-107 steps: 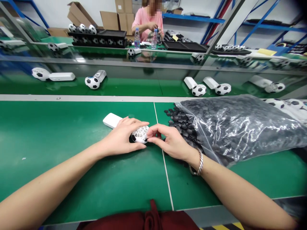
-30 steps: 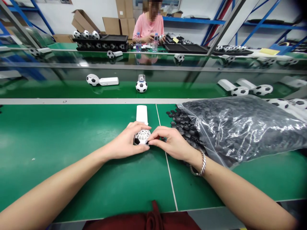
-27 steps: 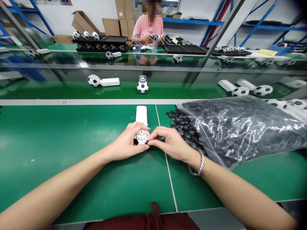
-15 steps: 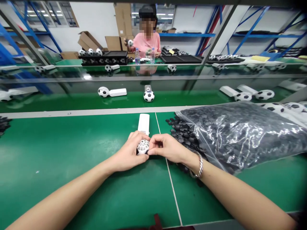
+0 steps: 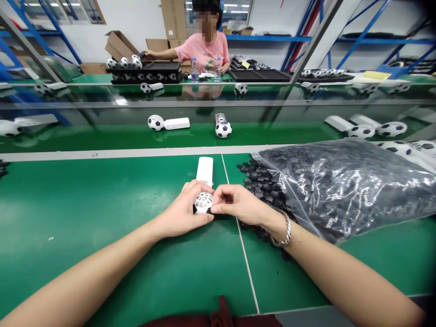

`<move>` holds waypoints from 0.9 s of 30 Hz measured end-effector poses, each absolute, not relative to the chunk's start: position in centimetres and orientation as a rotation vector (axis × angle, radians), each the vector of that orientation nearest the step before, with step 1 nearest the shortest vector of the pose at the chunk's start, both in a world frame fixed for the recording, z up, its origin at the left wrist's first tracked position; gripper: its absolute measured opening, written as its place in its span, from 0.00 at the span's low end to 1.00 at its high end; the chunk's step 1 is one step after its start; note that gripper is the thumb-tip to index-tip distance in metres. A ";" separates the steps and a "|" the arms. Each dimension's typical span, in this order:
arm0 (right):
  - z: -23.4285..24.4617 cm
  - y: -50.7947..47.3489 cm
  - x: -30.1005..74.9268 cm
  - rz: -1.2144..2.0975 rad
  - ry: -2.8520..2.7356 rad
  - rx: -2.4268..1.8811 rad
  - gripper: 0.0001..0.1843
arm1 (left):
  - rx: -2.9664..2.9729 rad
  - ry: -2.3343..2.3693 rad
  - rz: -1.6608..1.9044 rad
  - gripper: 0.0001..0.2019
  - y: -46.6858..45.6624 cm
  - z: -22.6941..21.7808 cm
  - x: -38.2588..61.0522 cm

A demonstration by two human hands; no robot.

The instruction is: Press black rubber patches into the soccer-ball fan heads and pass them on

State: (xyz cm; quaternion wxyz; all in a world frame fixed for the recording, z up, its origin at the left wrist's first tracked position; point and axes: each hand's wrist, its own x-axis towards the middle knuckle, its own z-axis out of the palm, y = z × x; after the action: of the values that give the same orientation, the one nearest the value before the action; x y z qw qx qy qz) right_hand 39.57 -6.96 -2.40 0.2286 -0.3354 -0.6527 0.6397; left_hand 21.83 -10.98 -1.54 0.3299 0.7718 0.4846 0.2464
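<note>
A white hand-held fan with a football-shaped lattice head (image 5: 203, 202) lies on the green bench, its white handle (image 5: 205, 169) pointing away from me. My left hand (image 5: 184, 212) is wrapped round the ball head from the left. My right hand (image 5: 236, 207) pinches at the head's right side, where a small black piece shows at the fingertips. Loose black hexagonal pieces (image 5: 261, 180) spill beside my right wrist from a clear plastic bag (image 5: 344, 184).
Beyond a grey rail runs a green conveyor (image 5: 102, 136) carrying finished football fans (image 5: 168, 123), (image 5: 223, 129), (image 5: 361, 131). A person in a pink shirt (image 5: 205, 45) works at the far bench beside black trays (image 5: 146, 71) and bottles (image 5: 195, 69). More fans lie at the right (image 5: 405, 147).
The fan's handle swung from pointing far-left to pointing straight away from me. Fans on the conveyor drifted right. My hands stayed on the ball head; the far person reached out to the trays.
</note>
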 end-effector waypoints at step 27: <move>-2.3 -7.7 39.3 1.624 -1.880 -0.935 0.07 | 1.928 1.199 0.608 0.17 -10.8 -1.7 21.3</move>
State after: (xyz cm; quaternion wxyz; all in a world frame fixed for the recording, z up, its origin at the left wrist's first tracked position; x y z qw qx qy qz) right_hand 39.29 -7.70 -2.28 0.2412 -0.3418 -0.6874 0.5937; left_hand 21.25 -10.78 -1.73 0.3855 0.7569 0.4707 0.2386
